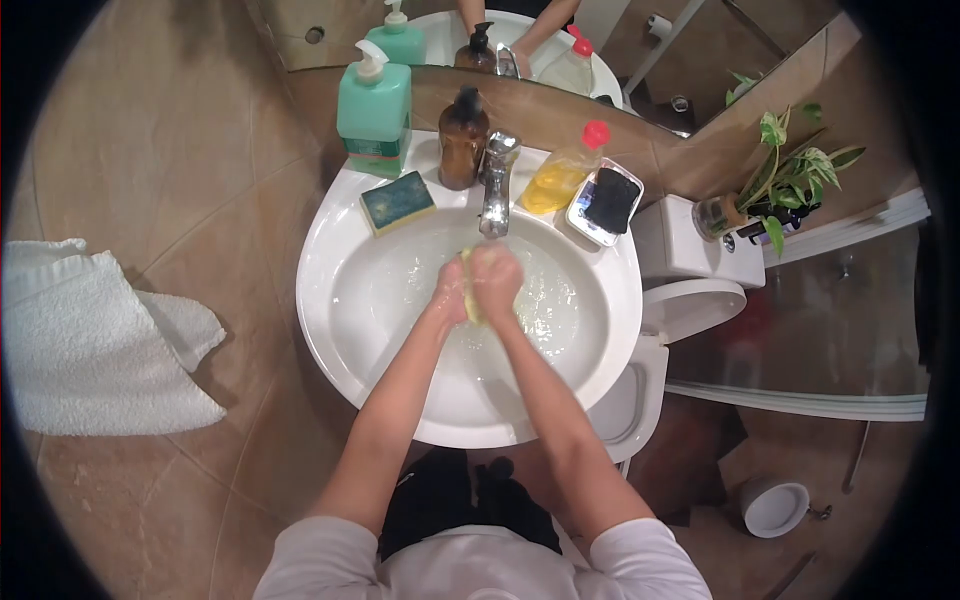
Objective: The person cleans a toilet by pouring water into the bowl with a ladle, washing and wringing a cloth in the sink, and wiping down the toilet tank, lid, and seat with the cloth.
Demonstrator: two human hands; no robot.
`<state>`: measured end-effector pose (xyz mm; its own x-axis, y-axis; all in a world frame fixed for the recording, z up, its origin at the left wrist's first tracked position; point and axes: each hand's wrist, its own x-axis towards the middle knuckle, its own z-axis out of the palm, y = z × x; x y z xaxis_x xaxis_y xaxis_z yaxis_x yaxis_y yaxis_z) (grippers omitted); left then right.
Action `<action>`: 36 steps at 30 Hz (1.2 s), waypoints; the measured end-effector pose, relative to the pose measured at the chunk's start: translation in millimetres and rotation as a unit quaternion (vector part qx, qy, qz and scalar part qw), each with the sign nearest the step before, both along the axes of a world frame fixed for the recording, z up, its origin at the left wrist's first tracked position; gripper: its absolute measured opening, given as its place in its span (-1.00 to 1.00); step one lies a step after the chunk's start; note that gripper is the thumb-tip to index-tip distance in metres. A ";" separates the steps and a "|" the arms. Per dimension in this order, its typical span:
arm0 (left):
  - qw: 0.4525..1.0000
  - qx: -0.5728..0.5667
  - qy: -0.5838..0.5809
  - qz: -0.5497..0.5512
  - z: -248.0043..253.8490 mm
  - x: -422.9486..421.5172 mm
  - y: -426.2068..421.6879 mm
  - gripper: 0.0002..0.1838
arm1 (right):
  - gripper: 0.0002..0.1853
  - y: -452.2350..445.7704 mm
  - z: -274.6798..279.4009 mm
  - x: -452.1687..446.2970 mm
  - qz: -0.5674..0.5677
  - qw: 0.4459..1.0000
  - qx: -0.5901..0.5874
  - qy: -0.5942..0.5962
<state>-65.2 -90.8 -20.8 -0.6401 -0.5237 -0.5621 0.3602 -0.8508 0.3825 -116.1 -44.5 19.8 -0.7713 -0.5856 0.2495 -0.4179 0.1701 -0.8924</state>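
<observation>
Both hands are together over the white washbasin (335,370), just below the spout of the chrome tap (497,185). My left hand (452,292) presses from the left against a yellow cloth-like piece (472,302). Closed over the other side of it is my right hand (495,278), slightly blurred. Only a narrow strip of the yellow piece shows between the hands, so its full shape is hidden. Water ripples in the basin around them.
Along the basin's back rim stand a green pump bottle (374,115), a sponge (398,203), a brown pump bottle (463,140), a yellow liquid bottle (563,178) and a dish with a black piece (610,203). A white towel (100,340) hangs left; a toilet (650,390) stands right.
</observation>
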 end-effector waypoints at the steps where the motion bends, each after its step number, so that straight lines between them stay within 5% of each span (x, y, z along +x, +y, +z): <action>1: 0.997 -0.060 0.004 -0.050 -10.9 2.9 -2.9 -0.71 | -0.76 -6.8 -0.4 -20.2 -0.025 0.991 0.087 -0.100; 4: 0.998 -0.045 0.000 -0.033 -19.8 -10.5 -8.1 -0.71 | -0.77 -11.0 4.7 -9.8 -0.059 0.991 0.104 -0.063; 5: 0.999 -0.044 0.002 -0.031 -19.2 -9.8 -10.5 -0.71 | -0.76 -7.8 -3.7 2.3 -0.013 0.998 0.051 0.041; 9: 0.995 -0.032 0.074 -0.058 -21.6 1.3 -16.9 -0.68 | -0.75 -1.0 -14.7 -8.7 0.072 0.988 -0.008 0.136; 11: 0.995 -0.072 0.017 -0.067 16.2 5.5 -16.1 -0.66 | -0.77 -5.2 -31.3 -39.4 -0.005 0.975 -0.002 -0.223; 12: 0.991 -0.108 -0.041 -0.074 29.6 6.9 -13.0 -0.63 | -0.77 -2.6 -20.4 -37.4 -0.006 0.975 -0.001 -0.222; 14: 0.989 -0.115 -0.053 -0.075 32.6 13.3 -21.5 -0.62 | -0.78 -2.5 16.3 -27.2 0.009 0.822 -0.084 -0.564; 15: 0.990 -0.060 -0.071 -0.110 36.5 18.0 -26.6 -0.62 | -0.79 -1.7 2.9 -17.1 0.031 0.909 -0.084 -0.408; 16: 0.985 -0.005 -0.092 -0.146 37.6 23.7 -29.8 -0.62 | -0.79 3.5 4.4 1.4 0.030 0.908 -0.084 -0.409; 18: 0.984 0.012 -0.055 -0.171 -1.4 26.0 -33.6 -0.62 | -0.80 11.5 17.1 31.5 0.100 0.995 0.014 0.011; 20: 0.985 -0.001 0.090 -0.147 -36.6 26.5 -32.3 -0.64 | -0.79 9.8 9.1 18.6 0.121 0.990 0.047 0.052; 22: 0.990 -0.012 0.057 -0.130 6.8 14.0 -19.8 -0.68 | -0.80 3.2 -15.6 -14.8 0.039 0.997 -0.034 -0.064; 24: 0.990 -0.063 0.015 -0.124 11.0 8.0 -20.8 -0.72 | -0.76 1.1 -32.8 -33.7 0.034 0.999 0.042 -0.003; 25: 0.993 -0.038 0.028 -0.105 20.4 6.4 -19.3 -0.73 | -0.72 2.5 -7.7 -27.8 0.030 0.962 -0.012 -0.272; 26: 0.994 -0.034 0.030 -0.104 24.7 6.4 -18.7 -0.73 | -0.67 5.1 5.8 -23.3 0.023 0.851 -0.064 -0.521; 27: 0.996 -0.015 0.033 -0.081 27.2 7.0 -20.0 -0.66 | -0.67 4.4 3.1 -24.0 0.020 0.851 -0.060 -0.522; 29: 0.998 0.010 0.031 -0.061 28.0 7.7 -26.2 -0.58 | -0.59 -3.9 -5.6 -28.6 0.069 0.765 -0.058 -0.638; 31: 0.944 -0.265 -0.195 0.007 24.2 14.6 -26.3 -0.39 | -0.60 -12.6 -8.9 -22.7 0.010 0.776 -0.070 -0.627; 34: 0.923 -0.211 -0.286 -0.147 43.6 47.3 -32.7 -0.36 | -0.63 -8.0 -1.5 -18.3 -0.027 0.796 -0.119 -0.593; 36: 0.949 -0.125 -0.244 -0.158 45.7 38.5 -21.6 -0.45 | -0.64 -8.9 1.2 -17.5 -0.008 0.802 -0.154 -0.577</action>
